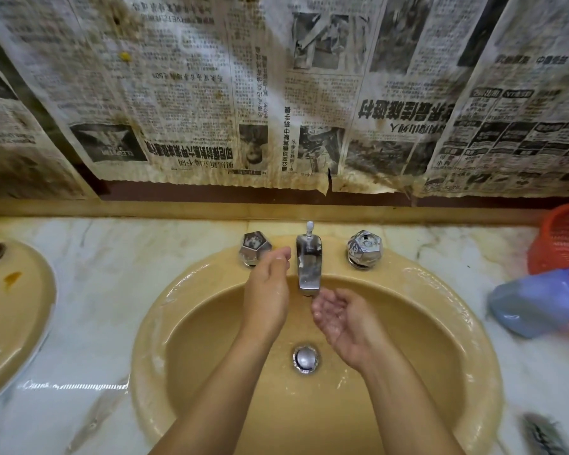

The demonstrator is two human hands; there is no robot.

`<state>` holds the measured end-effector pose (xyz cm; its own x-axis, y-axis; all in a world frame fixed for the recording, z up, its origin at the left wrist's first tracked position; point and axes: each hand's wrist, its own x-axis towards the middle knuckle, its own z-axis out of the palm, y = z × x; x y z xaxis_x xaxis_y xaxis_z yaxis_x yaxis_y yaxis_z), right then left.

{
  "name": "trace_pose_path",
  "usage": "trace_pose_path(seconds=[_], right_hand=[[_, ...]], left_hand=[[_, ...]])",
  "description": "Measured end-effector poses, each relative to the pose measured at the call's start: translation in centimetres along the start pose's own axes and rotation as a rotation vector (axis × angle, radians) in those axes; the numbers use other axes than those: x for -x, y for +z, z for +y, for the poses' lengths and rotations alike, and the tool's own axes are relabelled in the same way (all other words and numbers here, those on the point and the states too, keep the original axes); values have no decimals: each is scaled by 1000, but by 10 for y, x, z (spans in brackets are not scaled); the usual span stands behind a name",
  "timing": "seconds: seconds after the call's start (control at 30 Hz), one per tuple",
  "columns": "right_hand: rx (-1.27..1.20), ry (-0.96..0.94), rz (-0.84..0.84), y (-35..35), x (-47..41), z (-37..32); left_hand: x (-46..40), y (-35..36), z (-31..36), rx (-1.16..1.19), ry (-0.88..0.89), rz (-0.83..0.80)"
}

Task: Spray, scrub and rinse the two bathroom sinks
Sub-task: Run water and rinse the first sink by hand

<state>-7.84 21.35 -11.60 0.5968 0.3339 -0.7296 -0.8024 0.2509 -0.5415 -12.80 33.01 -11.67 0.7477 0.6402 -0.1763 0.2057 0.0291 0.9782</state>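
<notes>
Second sink (10, 310) cut off at far left. Left hand (268, 290), grip loose and empty, just beside the chrome faucet (308, 264); right hand (339, 318) cupped wide under its spout, over the yellow sink (457, 323). Blurry blue cloth (536, 302) on the marble desk (96, 290); newspaper (211, 93) covers the wall.

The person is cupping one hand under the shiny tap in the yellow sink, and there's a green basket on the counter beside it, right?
Almost. The head view shows the right hand cupped under the tap in the yellow sink, but the basket on the counter beside it is red, not green.
</notes>
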Motion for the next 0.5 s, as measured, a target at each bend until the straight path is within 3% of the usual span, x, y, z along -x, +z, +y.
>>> trace_pose_path(seconds=[0.1, 0.2, 0.3, 0.5], right_hand=[[173, -135, 1, 5, 23, -40], [538, -217, -57, 43, 44, -78], [784, -301, -21, 82, 50, -103], [672, -616, 34, 87, 33, -95]], left_hand=[[-13, 13, 3, -38, 5, -58], [-40, 32, 5, -121, 8, -223], [-78, 41, 10, -330, 69, -320], [-88, 49, 22, -434, 78, -250]])
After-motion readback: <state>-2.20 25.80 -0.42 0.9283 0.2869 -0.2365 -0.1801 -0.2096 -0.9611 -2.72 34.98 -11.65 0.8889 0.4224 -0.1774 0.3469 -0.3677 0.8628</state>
